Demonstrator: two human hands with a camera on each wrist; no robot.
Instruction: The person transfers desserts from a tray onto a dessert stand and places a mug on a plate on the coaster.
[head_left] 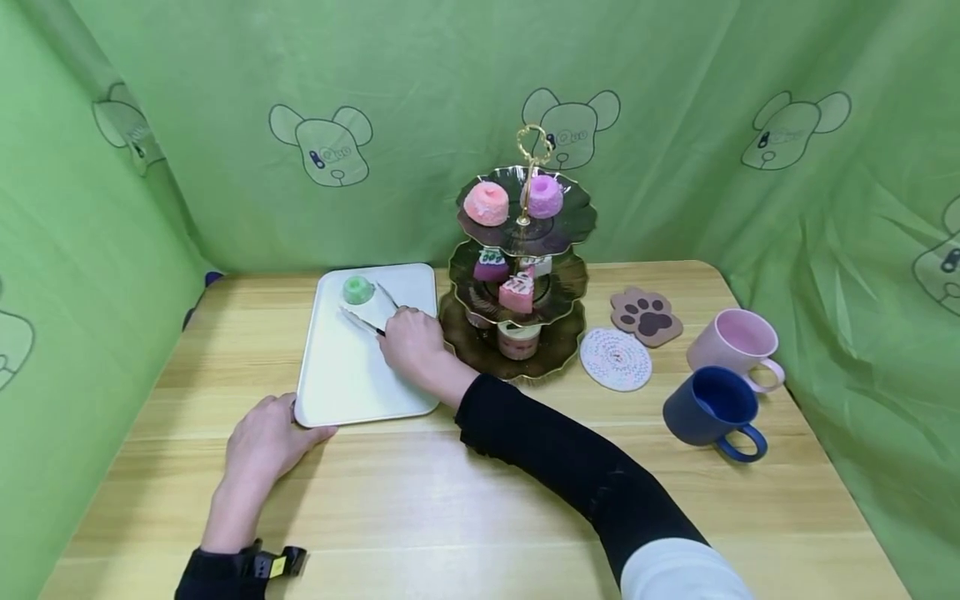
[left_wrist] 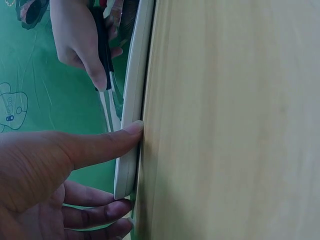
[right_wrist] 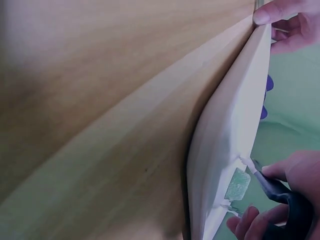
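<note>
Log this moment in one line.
left hand: holds white tray at near-left corner | right hand: grips tongs, tips apart near green cake | green cake: on white tray

this looks like a curtained-off booth: green cartoon-print cloth (head_left: 435, 58) hangs behind and beside a wooden table (head_left: 427, 508).

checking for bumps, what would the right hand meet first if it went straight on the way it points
The tongs in the right hand lead the way, and they would likely meet the green cake on the white tray first; the exact gap is hard to judge.
</note>
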